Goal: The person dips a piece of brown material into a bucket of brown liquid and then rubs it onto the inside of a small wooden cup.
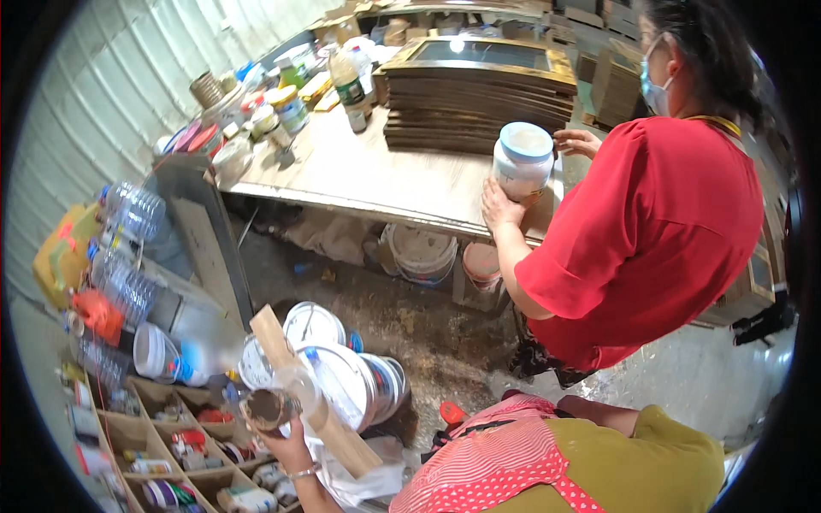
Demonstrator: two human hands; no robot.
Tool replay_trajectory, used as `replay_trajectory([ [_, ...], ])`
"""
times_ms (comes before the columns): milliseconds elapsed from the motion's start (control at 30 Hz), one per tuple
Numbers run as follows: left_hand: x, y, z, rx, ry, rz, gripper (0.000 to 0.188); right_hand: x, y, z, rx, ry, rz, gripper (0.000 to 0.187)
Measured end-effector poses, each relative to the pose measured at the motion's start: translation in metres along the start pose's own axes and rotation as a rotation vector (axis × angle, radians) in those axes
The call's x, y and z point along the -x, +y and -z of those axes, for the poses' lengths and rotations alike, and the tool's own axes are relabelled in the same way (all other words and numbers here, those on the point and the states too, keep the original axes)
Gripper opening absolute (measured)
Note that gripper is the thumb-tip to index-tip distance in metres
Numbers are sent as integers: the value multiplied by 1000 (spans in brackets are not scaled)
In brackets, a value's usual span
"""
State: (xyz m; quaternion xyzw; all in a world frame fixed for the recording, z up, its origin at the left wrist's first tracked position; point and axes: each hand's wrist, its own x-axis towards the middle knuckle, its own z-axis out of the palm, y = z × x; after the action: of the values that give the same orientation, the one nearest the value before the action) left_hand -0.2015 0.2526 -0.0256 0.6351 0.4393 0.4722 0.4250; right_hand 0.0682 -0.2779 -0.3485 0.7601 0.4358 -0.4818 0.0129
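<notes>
Clear plastic brown-filled bottle [272,407] sits in our left hand [289,446], fingers curled round it; we judge any tipping demands a steady wrist.

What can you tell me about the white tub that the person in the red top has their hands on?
The white tub is a squat round jar, seemingly plastic, with a pale blue ring around a white lid that is on. It stands upright near the edge of the worn wooden table, just in front of a stack of dark framed panels. The co-worker's hands cup it from both sides. Its surface looks smudged; any label is too blurred to make out.
</notes>
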Motion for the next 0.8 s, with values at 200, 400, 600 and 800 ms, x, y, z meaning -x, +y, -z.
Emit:
replay_trajectory([
  [200,-27,-24,1,36,-26,76,76,-23,-105,114,-405,351,-154,36],
  [400,-77,-12,-29,10,-127,-168,59,-35,-214,261,-773,519,289,21],
  [600,-140,-23,-109,89,-164,-292,80,-46,-233,356,-860,285,494,17],
  [800,-186,15,-229,334,-267,-35,72,-32,-202,437,-901,133,383,24],
])
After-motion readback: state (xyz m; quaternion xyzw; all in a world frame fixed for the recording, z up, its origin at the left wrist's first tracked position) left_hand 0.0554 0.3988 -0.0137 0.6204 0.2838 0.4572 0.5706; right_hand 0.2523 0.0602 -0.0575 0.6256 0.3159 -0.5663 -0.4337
